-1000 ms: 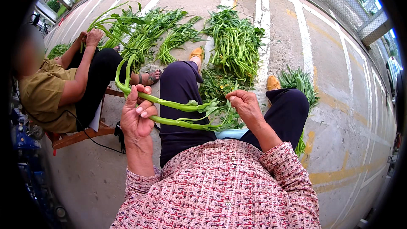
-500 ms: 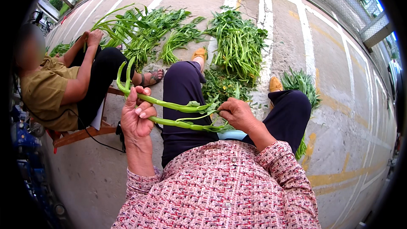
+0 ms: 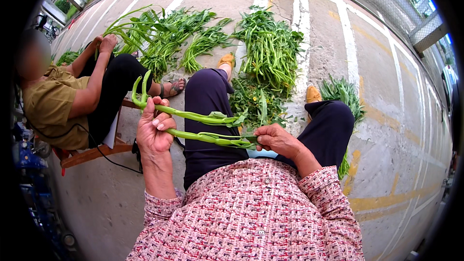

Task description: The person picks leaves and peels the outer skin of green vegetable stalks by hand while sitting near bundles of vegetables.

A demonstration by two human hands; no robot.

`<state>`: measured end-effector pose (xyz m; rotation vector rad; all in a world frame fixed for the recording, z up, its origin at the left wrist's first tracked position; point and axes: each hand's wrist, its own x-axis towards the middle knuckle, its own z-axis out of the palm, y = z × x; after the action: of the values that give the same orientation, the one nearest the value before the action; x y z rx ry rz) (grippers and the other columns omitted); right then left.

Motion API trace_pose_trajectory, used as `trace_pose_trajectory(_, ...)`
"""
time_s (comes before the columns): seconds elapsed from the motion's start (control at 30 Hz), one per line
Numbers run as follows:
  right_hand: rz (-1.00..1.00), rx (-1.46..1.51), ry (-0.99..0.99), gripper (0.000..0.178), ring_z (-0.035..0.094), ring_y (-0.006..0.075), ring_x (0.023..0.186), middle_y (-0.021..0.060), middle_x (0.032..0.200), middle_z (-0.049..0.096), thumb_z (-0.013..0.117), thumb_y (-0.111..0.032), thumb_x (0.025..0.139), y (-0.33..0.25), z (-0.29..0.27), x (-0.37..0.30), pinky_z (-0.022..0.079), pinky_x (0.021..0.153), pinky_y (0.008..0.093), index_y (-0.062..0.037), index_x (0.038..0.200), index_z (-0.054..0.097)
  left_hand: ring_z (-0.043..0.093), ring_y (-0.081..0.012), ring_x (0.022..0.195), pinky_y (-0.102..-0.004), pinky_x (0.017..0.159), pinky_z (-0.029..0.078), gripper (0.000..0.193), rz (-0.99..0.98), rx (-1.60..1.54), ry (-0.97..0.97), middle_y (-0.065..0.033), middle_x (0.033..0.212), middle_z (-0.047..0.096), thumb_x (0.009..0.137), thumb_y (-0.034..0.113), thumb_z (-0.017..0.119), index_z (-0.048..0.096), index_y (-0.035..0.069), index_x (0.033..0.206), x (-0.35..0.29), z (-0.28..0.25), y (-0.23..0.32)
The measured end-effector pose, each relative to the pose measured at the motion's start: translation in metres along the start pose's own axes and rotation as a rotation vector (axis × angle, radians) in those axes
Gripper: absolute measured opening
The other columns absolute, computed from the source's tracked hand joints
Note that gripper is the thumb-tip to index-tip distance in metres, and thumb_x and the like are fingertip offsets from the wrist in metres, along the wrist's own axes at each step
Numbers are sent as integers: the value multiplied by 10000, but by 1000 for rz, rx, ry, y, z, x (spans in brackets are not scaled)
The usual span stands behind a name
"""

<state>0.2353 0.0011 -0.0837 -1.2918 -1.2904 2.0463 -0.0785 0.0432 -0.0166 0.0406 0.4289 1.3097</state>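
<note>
Two thick green water spinach stems (image 3: 195,116) lie across my lap, their bent ends rising to the left. My left hand (image 3: 155,133) is closed around them, thumb uppermost. At the right end of the lower stem, my right hand (image 3: 279,140) pinches a dark green leaf (image 3: 252,139) between thumb and fingers. The upper stem ends in small leaves (image 3: 237,118), apart from the right hand. Between my feet lies a low heap of loose leaves (image 3: 253,104), and beyond it a big pile of water spinach (image 3: 268,50).
On the left sits another person (image 3: 55,101) on a wooden stool (image 3: 96,156), holding long leafy stems (image 3: 130,25). More greens (image 3: 166,38) are spread ahead of that person. A smaller bunch (image 3: 342,95) lies past my right foot. A blue vehicle part (image 3: 29,154) stands at the left edge.
My right hand has moved slightly down and right, from the area between the stem ends to the lower stem's leaf. My left hand has shifted a little left with the stems.
</note>
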Motion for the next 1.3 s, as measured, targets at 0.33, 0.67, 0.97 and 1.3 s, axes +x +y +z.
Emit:
trace_pose_trajectory(0.33, -141, -383, 360, 261, 565, 162, 572, 100, 591, 584, 408, -59, 727, 20, 6, 16, 451, 573, 279, 70, 844, 602, 353, -61, 419, -185, 357, 291, 223, 81, 118, 47, -118, 855, 516, 903, 186, 509, 570, -28, 921, -5, 11, -11)
trace_pose_trajectory(0.67, -157, 290, 494, 213, 469, 65, 580, 17, 694, 576, 463, -26, 747, 18, -13, 4, 378, 531, 190, 24, 874, 627, 365, -55, 417, -177, 345, 284, 224, 55, 28, 59, -110, 833, 506, 894, 184, 526, 570, -35, 897, -4, 4, -2)
trace_pose_trajectory(0.97, -436, -203, 434, 297, 436, 73, 654, -10, 770, 502, 566, -59, 767, 2, 2, 23, 401, 628, 218, -14, 1059, 599, 348, -54, 415, -181, 360, 282, 221, 17, 64, 41, -111, 852, 508, 903, 179, 509, 571, -34, 905, -3, 14, -8)
trace_pose_trajectory(1.3, -514, -898, 429, 131, 547, 292, 815, 91, 795, 528, 561, -124, 766, -3, 12, 21, 439, 692, 394, -95, 874, 630, 352, -56, 418, -188, 368, 285, 219, -1, 75, 30, -102, 856, 512, 905, 186, 508, 567, -24, 924, -2, 18, -15)
